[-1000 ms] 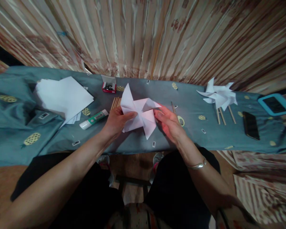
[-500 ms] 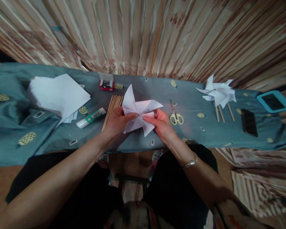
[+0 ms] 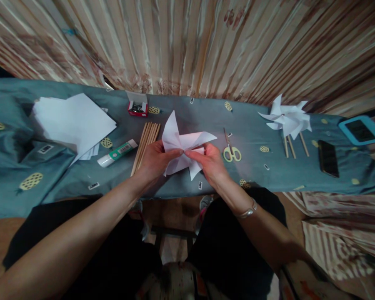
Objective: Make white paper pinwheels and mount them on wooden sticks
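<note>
Between my hands is a white paper pinwheel (image 3: 190,141) with folded blades, held above the cloth. My left hand (image 3: 158,160) grips its left side, thumb laid on the centre. From the right, my right hand (image 3: 212,162) pinches it with the thumb tip also at the centre, close to the other thumb. The fingers beneath the paper are mostly hidden. Just left of the pinwheel lie several wooden sticks (image 3: 146,139), partly behind my left hand. Scissors (image 3: 231,151) with pale yellow handles rest to the right of my right hand.
A glue stick (image 3: 118,153) and a stack of white paper (image 3: 78,121) lie at left. Behind the sticks stands an open red box (image 3: 138,108) of small metal pieces. Finished pinwheels (image 3: 287,118) on sticks, a phone (image 3: 328,158) and a blue-framed tablet (image 3: 361,129) are at right.
My thumbs have come closer together over the pinwheel's centre, the right one moving slightly left. Both hands keep hold of the paper. The view has shifted a little.
</note>
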Motion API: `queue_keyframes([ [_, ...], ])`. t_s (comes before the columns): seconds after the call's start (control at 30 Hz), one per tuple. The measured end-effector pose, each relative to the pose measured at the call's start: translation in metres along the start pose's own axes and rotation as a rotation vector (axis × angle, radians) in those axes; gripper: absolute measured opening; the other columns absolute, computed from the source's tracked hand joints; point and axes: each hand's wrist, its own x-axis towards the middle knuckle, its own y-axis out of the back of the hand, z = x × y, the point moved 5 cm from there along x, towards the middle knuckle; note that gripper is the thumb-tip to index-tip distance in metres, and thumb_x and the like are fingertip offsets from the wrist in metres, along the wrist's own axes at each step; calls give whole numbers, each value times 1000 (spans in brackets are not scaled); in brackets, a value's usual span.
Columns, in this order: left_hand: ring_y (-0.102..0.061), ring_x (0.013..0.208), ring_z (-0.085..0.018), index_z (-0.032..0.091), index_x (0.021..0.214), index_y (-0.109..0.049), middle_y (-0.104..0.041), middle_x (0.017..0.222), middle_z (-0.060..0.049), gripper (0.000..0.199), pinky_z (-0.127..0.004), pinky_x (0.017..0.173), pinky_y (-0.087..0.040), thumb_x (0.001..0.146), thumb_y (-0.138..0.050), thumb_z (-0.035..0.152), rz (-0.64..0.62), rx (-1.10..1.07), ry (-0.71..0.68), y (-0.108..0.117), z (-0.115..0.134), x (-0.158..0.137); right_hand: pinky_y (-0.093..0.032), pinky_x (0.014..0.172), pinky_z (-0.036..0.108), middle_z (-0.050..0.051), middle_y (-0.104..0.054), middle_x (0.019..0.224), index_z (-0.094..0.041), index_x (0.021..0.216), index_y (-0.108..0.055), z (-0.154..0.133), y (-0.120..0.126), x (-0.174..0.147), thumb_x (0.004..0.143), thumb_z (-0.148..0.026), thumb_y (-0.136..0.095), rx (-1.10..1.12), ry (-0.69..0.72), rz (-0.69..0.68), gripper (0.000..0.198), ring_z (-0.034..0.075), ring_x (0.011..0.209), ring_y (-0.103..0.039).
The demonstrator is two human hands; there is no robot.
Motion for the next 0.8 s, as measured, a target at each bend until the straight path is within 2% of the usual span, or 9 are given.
queue_keyframes([
  [0.17,-64,59,-14,12,78,-71,-72,70,-3,26,-27,58,-50,57,-81,22,-5,14,-6,-1,0,-1,-55,83,37,3,-72,84,-18,90,-63,-3,-2,-2,58,-26,-79,27,3,1,37,18,74,-67],
  [0.53,-64,60,-15,13,77,-71,-73,71,-4,23,-28,59,-51,57,-80,20,-3,33,-2,1,-1,-1,-55,75,35,2,-72,83,-19,91,-62,-2,3,-1,58,-31,-81,-71,26,4,40,18,74,-66],
  [0.8,-63,58,-15,12,76,-71,-72,69,-4,22,-27,58,-50,57,-80,20,-7,28,18,0,-1,-1,-54,79,36,2,-72,87,-20,92,-62,0,3,0,58,-31,-82,-64,50,7,41,18,77,-66],
])
